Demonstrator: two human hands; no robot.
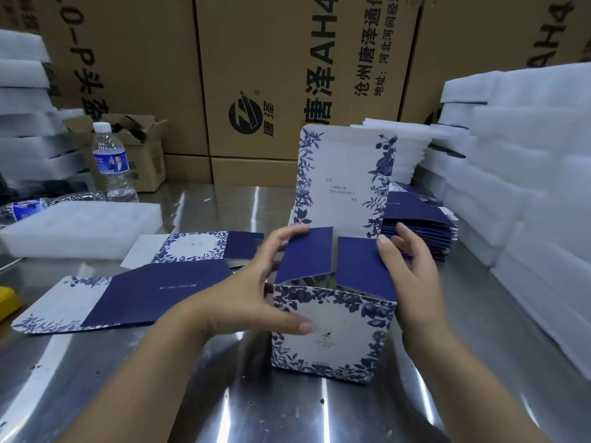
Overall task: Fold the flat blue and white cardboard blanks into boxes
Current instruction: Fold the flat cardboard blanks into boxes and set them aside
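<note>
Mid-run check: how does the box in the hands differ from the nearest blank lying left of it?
The box stands upright on the steel table, lid panel raised; the blank lies flat, unfolded. The box's two navy flaps tilt inward; the blank's navy panel lies level. The left hand and right hand touch the box; neither touches the blank. Both carry blue floral print on white.

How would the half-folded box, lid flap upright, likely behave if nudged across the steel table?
The box probably slides easily, since the steel table looks smooth and shiny. It is likely light: thin card, top open. It may tip backward, because the lid flap stands tall above the body.
</note>
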